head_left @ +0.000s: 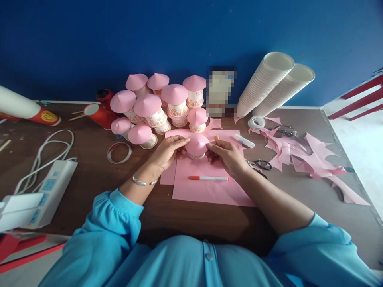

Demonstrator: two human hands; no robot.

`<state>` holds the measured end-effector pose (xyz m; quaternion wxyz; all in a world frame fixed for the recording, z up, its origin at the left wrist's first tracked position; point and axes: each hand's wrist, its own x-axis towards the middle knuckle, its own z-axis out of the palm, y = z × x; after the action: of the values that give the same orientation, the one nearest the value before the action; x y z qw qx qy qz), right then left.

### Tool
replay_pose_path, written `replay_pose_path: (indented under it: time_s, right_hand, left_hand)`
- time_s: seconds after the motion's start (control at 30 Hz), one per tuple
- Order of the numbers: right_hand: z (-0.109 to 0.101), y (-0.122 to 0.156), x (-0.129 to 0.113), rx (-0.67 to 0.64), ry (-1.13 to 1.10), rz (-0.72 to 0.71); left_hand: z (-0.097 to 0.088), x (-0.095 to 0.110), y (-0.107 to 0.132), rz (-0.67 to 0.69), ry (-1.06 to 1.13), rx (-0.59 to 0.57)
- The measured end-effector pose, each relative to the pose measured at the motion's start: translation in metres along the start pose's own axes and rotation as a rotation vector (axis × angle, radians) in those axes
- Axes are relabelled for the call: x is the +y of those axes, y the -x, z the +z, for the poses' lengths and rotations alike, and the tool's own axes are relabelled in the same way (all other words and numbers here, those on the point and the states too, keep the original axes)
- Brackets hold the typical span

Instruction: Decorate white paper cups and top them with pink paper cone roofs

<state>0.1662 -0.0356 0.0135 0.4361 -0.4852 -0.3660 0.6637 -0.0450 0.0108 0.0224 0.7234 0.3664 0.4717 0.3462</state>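
Observation:
Between my hands a pink paper cone (196, 144) sits like a roof on a small decorated paper cup (196, 156). My left hand (171, 150) pinches the cone's left edge with thumb and finger. At the opposite edge, my right hand (224, 153) pinches it in the same way. Beneath them lie pink paper sheets (206, 193), with an orange-and-white marker (208, 178) across the top one. A glue stick (244, 140) rests just beyond my right hand, and black-handled scissors (263, 164) lie beside my right wrist.
Several cone-topped cups (147, 105) stand behind my left hand. Two tall stacks of white cups (266, 81) lean against the blue wall. Pink paper scraps (317, 157) and a tape roll (256, 122) lie right. A power strip (56, 191) and a ring of tape (119, 153) are left.

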Motion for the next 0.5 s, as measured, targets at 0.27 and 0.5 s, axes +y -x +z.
replay_pose_path:
  time_s: [0.27, 0.5]
  right_hand:
    - [-0.0002, 0.0004, -0.0005, -0.002, -0.010, 0.000]
    - [0.0009, -0.0005, 0.0011, 0.014, -0.012, -0.015]
  left_hand:
    - [0.0020, -0.0012, 0.0004, -0.010, 0.014, 0.012]
    - [0.0019, -0.0035, 0.0004, 0.001, 0.000, 0.005]
